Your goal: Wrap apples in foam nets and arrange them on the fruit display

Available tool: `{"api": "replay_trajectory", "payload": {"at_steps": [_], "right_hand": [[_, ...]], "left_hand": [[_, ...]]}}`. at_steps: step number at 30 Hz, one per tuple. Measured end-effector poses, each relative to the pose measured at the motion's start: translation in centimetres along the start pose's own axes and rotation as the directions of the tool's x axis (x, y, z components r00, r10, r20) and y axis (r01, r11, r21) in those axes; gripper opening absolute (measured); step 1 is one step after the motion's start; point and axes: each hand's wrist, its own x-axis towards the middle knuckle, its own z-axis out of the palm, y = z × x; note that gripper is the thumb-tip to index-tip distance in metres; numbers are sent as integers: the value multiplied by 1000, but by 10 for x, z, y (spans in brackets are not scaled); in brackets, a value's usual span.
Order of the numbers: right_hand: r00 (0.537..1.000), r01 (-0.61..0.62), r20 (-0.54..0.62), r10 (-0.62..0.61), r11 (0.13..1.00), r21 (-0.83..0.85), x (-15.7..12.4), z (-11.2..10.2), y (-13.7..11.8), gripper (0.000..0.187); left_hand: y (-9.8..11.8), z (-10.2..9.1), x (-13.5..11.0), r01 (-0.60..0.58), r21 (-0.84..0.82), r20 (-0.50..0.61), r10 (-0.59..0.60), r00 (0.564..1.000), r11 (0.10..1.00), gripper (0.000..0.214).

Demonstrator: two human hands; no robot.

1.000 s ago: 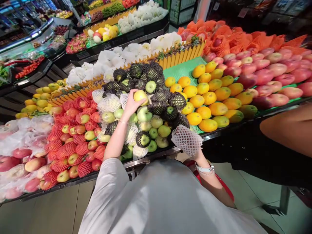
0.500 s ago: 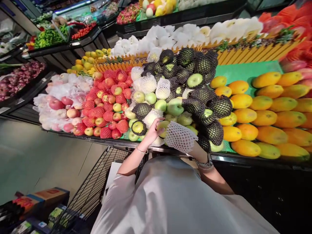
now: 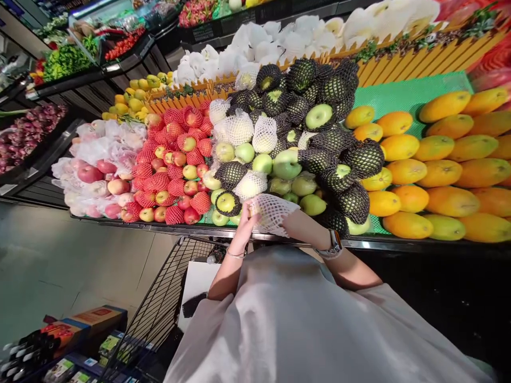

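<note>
At the front edge of the fruit stand, a white foam fruit net [image 3: 273, 208] stretches between my two hands. My left hand [image 3: 247, 221] pinches the net's left end, where a pale yellowish patch shows by the fingertips; whether it is a fruit cannot be made out. My right hand [image 3: 293, 222] reaches into the net from the right, its fingers veiled by the mesh. Just beyond lie green apples [image 3: 313, 205], some bare and some bagged. Left of my left hand sits a green apple in a black net [image 3: 227, 202], with a white-netted fruit [image 3: 250, 184] behind it.
Red-netted apples [image 3: 167, 186] are heaped to the left, beside wrapped pinkish fruit [image 3: 90, 173]. Black-netted fruit [image 3: 351, 199] and rows of orange papayas [image 3: 407, 172] lie to the right. A wire shopping cart [image 3: 159, 287] stands at my left below the stand's metal edge [image 3: 399, 243].
Both hands and the net have shifted left and nearer my body. The green fruit seen beside my left fingers is now mostly hidden. The view has tilted slightly.
</note>
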Motion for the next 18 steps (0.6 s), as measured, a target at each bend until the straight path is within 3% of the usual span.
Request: {"api": "replay_trajectory", "payload": {"at_steps": [3,7,11,13,15,18], "right_hand": [[998,-33,42,41,982,-184,0,-13,-16,32],[993,-101,18,115,932,-348,-2,-21,-31,24],[993,14,111,51,855,-519,-1,-12,-43,21],[990,35,132,49,820,-571,1,-6,-47,22],[985,-2,135,109,786,-619,4,-1,-48,24],[975,-35,148,166,771,-636,6,5,-41,28]], "left_hand": [[6,-7,-8,39,-57,-31,-41,999,998,35],[13,-8,-12,189,-227,-51,-206,977,955,34],[11,2,-4,300,-511,-118,-411,904,806,35],[8,6,0,300,-600,-149,-472,869,742,34],[5,7,2,259,-612,-161,-438,884,747,32],[4,9,-2,172,-509,-140,-278,950,844,29]]}}
